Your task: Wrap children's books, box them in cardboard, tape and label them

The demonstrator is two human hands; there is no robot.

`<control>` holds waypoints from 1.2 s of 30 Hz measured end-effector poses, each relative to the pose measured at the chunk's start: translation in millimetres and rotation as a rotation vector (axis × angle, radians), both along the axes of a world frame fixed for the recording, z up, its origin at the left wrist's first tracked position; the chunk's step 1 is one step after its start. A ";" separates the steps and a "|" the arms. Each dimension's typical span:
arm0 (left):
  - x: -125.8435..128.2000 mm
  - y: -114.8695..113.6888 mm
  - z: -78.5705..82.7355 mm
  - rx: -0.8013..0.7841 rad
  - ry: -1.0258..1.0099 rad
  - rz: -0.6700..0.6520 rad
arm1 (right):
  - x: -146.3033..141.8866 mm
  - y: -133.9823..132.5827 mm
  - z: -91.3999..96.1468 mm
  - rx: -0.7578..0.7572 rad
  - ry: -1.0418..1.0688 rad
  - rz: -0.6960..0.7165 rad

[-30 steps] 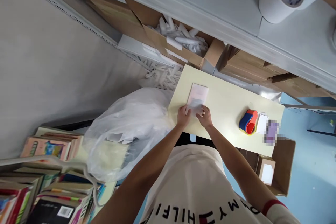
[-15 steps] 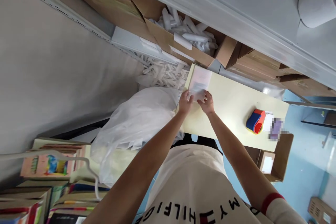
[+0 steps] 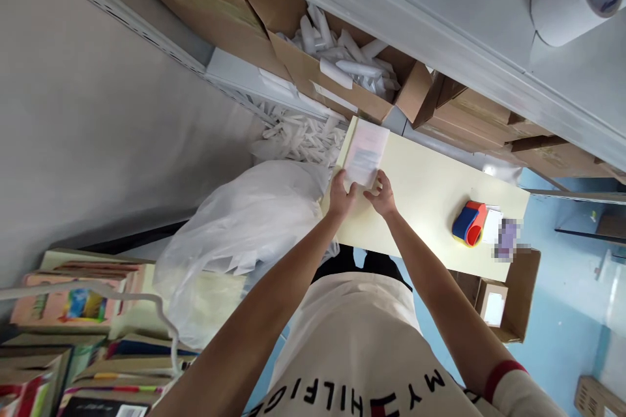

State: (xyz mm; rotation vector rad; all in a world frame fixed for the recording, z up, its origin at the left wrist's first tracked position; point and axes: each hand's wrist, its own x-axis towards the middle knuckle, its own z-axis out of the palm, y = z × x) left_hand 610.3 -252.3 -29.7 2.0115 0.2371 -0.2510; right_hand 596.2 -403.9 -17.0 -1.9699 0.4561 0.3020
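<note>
A thin, flat, pale rectangular item in a milky translucent cover, perhaps a booklet, lies at the left end of the cream tabletop. A bluish-grey patch shows through its cover. At its lower left corner is my left hand, fingers along the edge and thumb apart. My right hand is by the lower right corner, its fingers curved at the side edge and its thumb spread below. Neither hand appears closed round the item.
Farther right stand a red and blue tape dispenser and a white card. A large translucent plastic bag bulges at the left. Behind the table, an open cardboard box holds white rolled pieces. Books are stacked lower left.
The view has shifted slightly. My thumbs, earlier against the item's near edge, now sit just off it, and both hands have drawn back a little.
</note>
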 end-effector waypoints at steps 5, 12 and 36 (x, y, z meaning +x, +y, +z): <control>-38.3 -2.5 13.3 0.016 0.125 0.054 | -50.3 -17.4 9.5 0.098 0.086 -0.021; -120.9 -20.6 38.1 -0.131 0.344 0.042 | -133.0 -59.6 30.0 0.331 0.253 -0.021; -342.8 26.0 107.1 -0.186 0.178 0.501 | -204.7 11.5 76.0 0.335 0.243 0.602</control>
